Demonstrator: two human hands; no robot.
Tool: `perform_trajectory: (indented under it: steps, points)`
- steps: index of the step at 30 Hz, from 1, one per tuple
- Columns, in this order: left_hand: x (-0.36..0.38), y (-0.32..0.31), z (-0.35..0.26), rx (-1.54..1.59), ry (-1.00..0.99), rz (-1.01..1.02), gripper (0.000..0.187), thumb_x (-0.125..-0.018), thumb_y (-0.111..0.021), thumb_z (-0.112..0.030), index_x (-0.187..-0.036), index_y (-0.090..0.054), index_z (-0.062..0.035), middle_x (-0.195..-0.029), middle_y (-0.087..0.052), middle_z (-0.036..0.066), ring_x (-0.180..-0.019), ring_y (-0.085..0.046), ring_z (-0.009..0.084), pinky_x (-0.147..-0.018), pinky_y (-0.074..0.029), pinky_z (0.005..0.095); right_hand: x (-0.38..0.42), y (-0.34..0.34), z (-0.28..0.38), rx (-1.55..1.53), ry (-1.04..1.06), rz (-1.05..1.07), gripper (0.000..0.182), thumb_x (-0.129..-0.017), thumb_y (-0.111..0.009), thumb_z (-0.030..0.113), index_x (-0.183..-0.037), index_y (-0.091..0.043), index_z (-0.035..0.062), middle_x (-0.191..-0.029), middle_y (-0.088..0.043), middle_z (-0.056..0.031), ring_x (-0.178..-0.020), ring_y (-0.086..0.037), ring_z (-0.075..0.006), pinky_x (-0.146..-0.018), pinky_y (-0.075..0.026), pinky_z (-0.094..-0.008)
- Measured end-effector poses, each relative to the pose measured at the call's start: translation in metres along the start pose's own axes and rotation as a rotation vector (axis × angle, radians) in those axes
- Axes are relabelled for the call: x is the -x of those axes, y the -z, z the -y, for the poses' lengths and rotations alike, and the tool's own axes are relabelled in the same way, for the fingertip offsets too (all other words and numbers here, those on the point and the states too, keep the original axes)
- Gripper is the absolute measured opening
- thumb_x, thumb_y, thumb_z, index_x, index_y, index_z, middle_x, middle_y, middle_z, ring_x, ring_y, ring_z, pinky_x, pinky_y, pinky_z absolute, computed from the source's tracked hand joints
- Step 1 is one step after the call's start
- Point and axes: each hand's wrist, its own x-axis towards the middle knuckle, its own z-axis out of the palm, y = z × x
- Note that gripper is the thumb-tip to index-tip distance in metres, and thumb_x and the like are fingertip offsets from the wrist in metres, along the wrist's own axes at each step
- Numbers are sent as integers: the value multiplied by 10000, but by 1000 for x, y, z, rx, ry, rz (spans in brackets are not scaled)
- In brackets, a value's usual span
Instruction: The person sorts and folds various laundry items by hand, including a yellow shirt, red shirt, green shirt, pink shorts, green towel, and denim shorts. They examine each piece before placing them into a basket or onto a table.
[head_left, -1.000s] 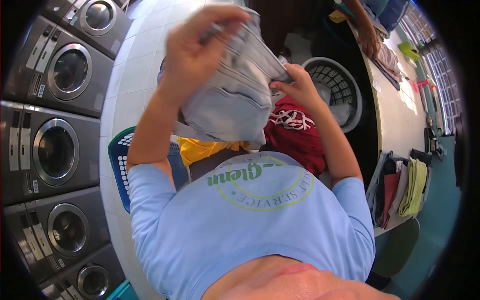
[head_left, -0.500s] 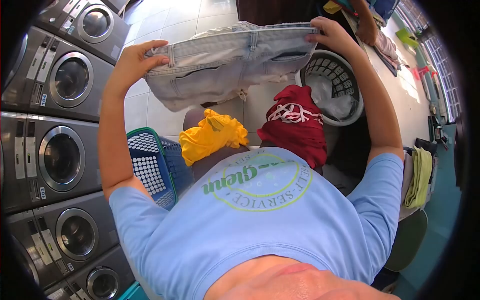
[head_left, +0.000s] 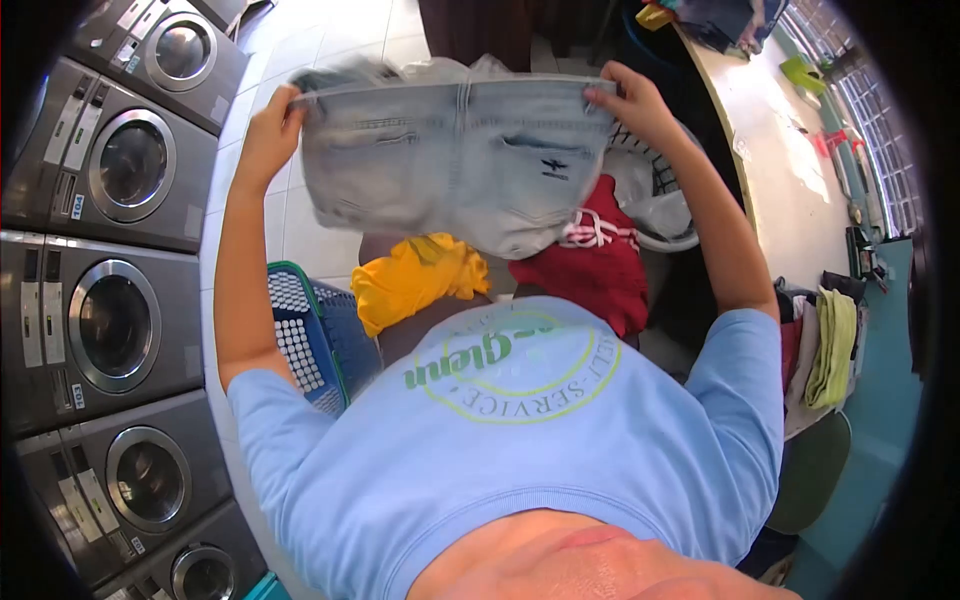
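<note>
A pair of light-wash denim shorts [head_left: 440, 160] is stretched between my two hands, the pocket side facing me and blurred at the lower edge. My left hand [head_left: 270, 138] pinches the left end of its waistband, while my right hand [head_left: 636, 108] grips the right end. Across my left thigh lies a crumpled yellow cloth [head_left: 420, 280], just below the shorts. Over my right thigh is a dark red garment [head_left: 585, 270] with white drawstrings, partly covered by the hem of the shorts.
Grey front-loading machines [head_left: 115, 325] line the left side. A blue plastic basket [head_left: 340, 330] stands by my left leg. Beyond my right forearm is a pale laundry basket [head_left: 690, 240] containing clear plastic. A long table [head_left: 775, 190] runs along the right, with folded cloths [head_left: 838, 345] nearby.
The shorts have swung to hang flatter, showing more of the pocket side and a small dark logo. Both hands have shifted slightly left. Another person's arm at the table has left view.
</note>
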Motion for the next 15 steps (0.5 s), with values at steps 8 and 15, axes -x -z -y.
perform_trajectory:
  steps: [8,15]
  points:
    - [-8,-8,13,842,310,14,117,-901,-511,-135,-948,-551,-35,-808,-563,-9,-719,-501,64,-642,-403,219,-22,-2,17,-812,-143,-39,319,-838,-699,216,-998,-513,13,-817,-576,-3,-724,-556,-70,-651,-477,-245]
    - [-22,-30,-90,656,100,-215,289,-851,-608,-261,-980,-523,-16,-754,-592,93,-664,-557,136,-583,-453,284,-28,-51,106,-767,2,-160,282,-860,-666,261,-974,-574,20,-816,-560,-19,-715,-543,-87,-616,-475,-239]
